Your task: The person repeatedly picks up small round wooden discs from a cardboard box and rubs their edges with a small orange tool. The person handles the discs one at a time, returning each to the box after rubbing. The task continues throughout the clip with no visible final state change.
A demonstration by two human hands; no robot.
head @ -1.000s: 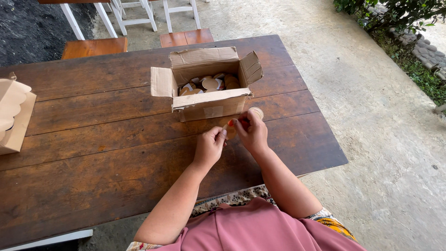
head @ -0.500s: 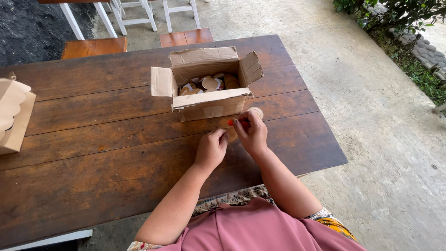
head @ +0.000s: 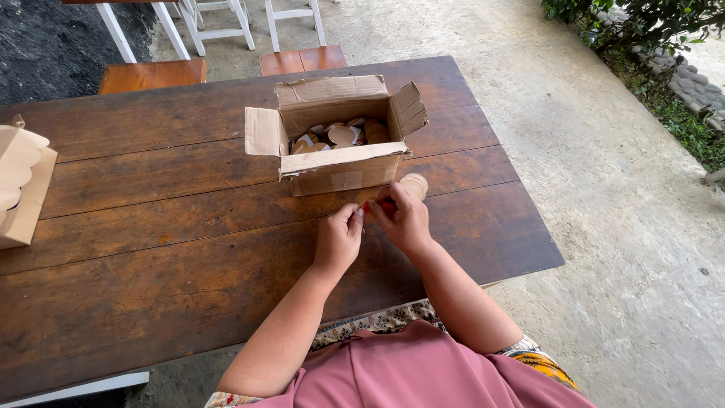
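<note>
At the far left edge of the dark wooden table (head: 151, 249) sits a second, pale cardboard box (head: 19, 185) with a scalloped flap, well apart from anything I touch. Moving right, the open brown cardboard box (head: 332, 140) stands in the middle of the table, its flaps spread, with a heap of round wooden discs (head: 340, 136) inside. Just in front of it, my left hand (head: 337, 240) is curled, thumb and fingertips pinched together at a small red piece (head: 383, 205) that shows between my two hands; what exactly that piece is, I cannot tell. My right hand (head: 404, 219) is closed around one round wooden disc (head: 414, 183), whose pale face peeks out above my knuckles, close by the box's front wall. The two hands are close together, almost touching over the table, near the box. To do this bit well, I judge I should keep the disc steady in my right grip, work the red piece with only the fingertips of my left, and keep both hands low over the table so nothing drops. Beyond the table stand two wooden benches (head: 302, 59), and to the right lies bare concrete floor (head: 604, 227).
</note>
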